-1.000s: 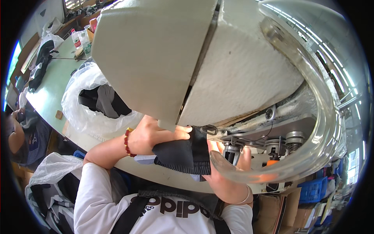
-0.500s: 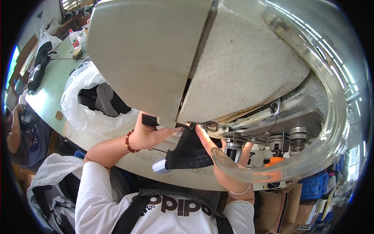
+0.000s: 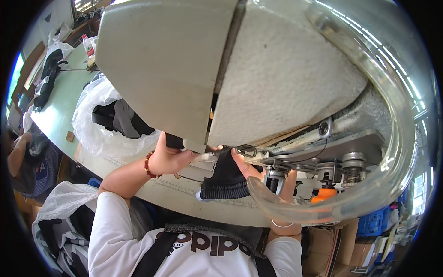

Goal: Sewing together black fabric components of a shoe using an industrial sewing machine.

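The person wears a white short-sleeved T-shirt (image 3: 115, 231) with dark lettering across the chest and a dark strap running over it. A red beaded bracelet (image 3: 148, 164) circles the left wrist; a thin pale bangle (image 3: 282, 225) circles the right.

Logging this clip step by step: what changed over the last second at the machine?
The black knitted piece, lying flat and wide a second ago, now hangs narrow and bunched under the machine head. The left hand moved up to the head's lower edge; the right hand rose behind the piece. Both hands still hold it; the plastic bag stayed put.
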The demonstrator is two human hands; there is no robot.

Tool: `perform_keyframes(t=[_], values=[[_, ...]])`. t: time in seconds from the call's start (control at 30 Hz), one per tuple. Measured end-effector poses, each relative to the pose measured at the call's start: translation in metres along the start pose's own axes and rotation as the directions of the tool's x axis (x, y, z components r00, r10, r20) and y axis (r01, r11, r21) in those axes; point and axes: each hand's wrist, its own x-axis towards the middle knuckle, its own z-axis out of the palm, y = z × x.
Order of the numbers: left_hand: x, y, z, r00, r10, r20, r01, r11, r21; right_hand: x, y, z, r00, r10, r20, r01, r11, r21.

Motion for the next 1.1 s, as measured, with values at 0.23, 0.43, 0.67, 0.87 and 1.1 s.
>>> perform_keyframes(t=[0.23,0.43,0.67,0.87,1.1], values=[[-0.006,-0.009,0.004,0.992,0.012,-0.127,-0.013,1.0,-0.007,0.001,-0.002,0.002,1.0,0.002,-0.004,-0.002,1.0,0.011],[0.014,0.019,0.003,0.969,0.187,0.163,-0.223,0.944,0.243,0.002,-0.003,0.003,1.0,0.002,-0.004,-0.002,1.0,0.019],[0.019,0.03,-0.008,0.895,0.199,0.4,-0.386,0.796,0.467,0.003,-0.002,0.004,1.0,-0.01,-0.003,0.01,1.0,0.018],[0.011,-0.002,-0.001,0.936,0.166,0.31,-0.258,0.923,0.286,0.004,-0.002,0.005,1.0,-0.031,0.001,0.031,0.999,0.016],[0.015,0.012,-0.012,0.915,0.088,0.393,-0.265,0.868,0.42,0.006,-0.003,0.003,0.999,-0.045,-0.007,0.045,0.999,0.021]])
